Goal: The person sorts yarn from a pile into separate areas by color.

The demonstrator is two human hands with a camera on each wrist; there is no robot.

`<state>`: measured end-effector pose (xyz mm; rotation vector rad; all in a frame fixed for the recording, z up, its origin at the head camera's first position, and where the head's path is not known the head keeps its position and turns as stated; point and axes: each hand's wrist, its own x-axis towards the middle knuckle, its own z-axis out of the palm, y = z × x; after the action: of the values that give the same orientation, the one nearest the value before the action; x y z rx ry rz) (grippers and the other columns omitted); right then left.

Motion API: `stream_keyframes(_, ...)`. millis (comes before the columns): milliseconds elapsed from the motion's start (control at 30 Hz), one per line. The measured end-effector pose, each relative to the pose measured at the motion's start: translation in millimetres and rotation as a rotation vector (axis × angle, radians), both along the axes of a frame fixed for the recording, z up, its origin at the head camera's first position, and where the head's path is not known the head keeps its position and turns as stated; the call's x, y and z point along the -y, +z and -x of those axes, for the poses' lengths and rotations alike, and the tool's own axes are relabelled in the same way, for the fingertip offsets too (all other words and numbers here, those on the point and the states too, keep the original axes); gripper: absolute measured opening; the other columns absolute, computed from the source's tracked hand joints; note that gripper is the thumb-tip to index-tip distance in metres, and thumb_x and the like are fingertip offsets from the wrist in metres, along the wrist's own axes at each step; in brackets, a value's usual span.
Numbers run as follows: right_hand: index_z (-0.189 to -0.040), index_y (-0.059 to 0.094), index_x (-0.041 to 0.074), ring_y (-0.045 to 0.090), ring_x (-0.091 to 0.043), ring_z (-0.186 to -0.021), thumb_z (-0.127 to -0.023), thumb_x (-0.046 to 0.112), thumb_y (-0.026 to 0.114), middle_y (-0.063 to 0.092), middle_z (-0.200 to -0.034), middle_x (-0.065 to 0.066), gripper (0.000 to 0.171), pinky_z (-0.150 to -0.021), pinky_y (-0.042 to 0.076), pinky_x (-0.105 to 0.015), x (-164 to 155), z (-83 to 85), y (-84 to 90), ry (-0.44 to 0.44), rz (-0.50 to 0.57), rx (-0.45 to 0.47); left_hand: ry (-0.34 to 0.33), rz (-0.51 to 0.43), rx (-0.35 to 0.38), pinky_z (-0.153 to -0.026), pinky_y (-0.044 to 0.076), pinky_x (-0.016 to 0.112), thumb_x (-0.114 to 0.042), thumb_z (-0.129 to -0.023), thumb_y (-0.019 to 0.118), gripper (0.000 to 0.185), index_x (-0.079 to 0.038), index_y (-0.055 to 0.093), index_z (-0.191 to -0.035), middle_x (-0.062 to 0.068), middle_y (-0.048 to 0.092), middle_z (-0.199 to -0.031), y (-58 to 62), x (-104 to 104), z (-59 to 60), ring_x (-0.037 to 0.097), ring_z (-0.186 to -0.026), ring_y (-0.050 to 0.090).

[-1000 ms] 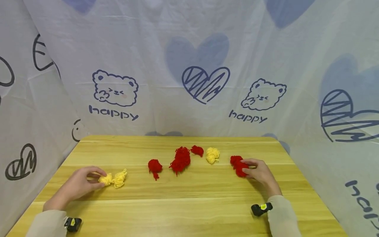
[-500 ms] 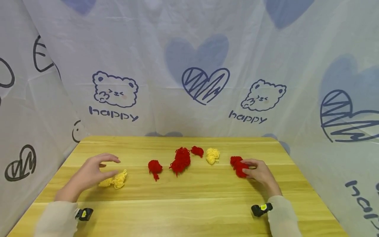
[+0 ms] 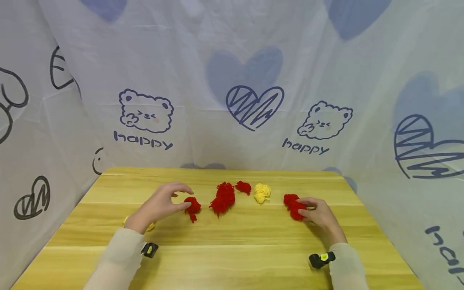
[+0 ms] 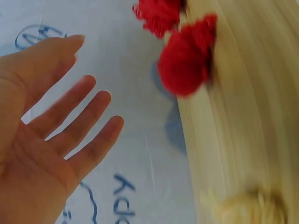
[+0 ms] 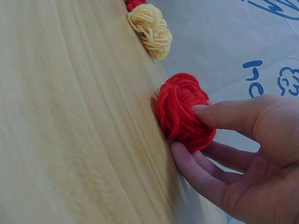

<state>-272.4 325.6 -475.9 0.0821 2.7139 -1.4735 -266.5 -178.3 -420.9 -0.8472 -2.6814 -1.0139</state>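
Note:
My left hand hovers with spread fingers beside a small red yarn ball that has a short tail. In the left wrist view, that hand holds nothing and a gap shows between its fingers and the ball. On the right side of the table, my right hand pinches a red yarn bundle between thumb and fingers. The right wrist view shows the thumb on top of the bundle, which sits at the tabletop. Behind my left wrist lies yellow yarn, mostly hidden by the arm.
Between the hands lie a larger red yarn heap, a small red clump and a yellow yarn ball. They rest on a wooden table. A printed white cloth hangs behind and at the sides.
My left hand has let go of the yellow yarn at the left and moved rightward to the small red ball. The right hand stays on its red bundle; the head view shifts slightly.

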Motion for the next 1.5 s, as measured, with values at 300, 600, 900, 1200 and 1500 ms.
stream_keyframes(300,-0.136,0.062,-0.005,0.069,-0.030,-0.104,-0.095,0.003,0.070,0.057,-0.137,-0.036,0.042,-0.078,0.065,-0.035,-0.4,-2.3,0.1,0.001,0.000,-0.005,-0.074,-0.003,-0.002,-0.096,0.059,0.051,-0.011,-0.090,0.079,0.030,-0.012,0.074,-0.119,0.009,0.073,-0.126,-2.1,-52.8,14.1,0.035,-0.117,0.066)
stream_keyframes(600,-0.135,0.062,-0.005,0.069,-0.032,-0.106,-0.095,0.001,0.070,0.058,-0.138,-0.035,0.041,-0.078,0.065,-0.035,-0.4,-1.6,-1.2,0.013,0.003,-0.011,-0.118,0.000,0.000,-0.099,0.058,0.049,-0.014,-0.092,0.078,0.033,-0.008,0.072,-0.124,0.008,0.072,-0.128,-6.8,-91.5,28.3,0.033,-0.119,0.066)
stream_keyframes(900,-0.136,0.062,-0.005,0.069,-0.034,-0.107,-0.095,0.003,0.071,0.057,-0.138,-0.036,0.042,-0.082,0.065,-0.039,-1.9,-0.2,-1.6,0.008,-0.005,-0.006,-0.145,-0.033,0.008,-0.107,0.054,0.048,-0.011,-0.092,0.077,0.035,-0.008,0.072,-0.127,0.011,0.071,-0.129,-11.2,-121.8,36.1,0.030,-0.122,0.065)
stream_keyframes(1200,-0.137,0.061,-0.005,0.069,-0.033,-0.107,-0.095,0.003,0.071,0.057,-0.137,-0.036,0.043,-0.081,0.065,-0.037,0.5,1.3,-0.5,0.009,0.003,-0.001,-0.163,-0.029,0.039,-0.111,0.050,0.050,-0.015,-0.096,0.074,0.047,-0.007,0.063,-0.140,0.014,0.065,-0.140,-21.0,-154.5,45.9,0.036,-0.128,0.061)
stream_keyframes(1500,-0.135,0.063,-0.004,0.069,-0.030,-0.103,-0.095,0.002,0.071,0.058,-0.136,-0.034,0.042,-0.079,0.065,-0.033,0.7,-0.6,-0.8,-0.005,0.003,0.001,-0.182,-0.026,0.060,-0.109,0.052,0.048,-0.014,-0.096,0.073,0.045,-0.002,0.063,-0.138,0.015,0.064,-0.140,-28.9,-183.1,54.1,0.037,-0.128,0.060)
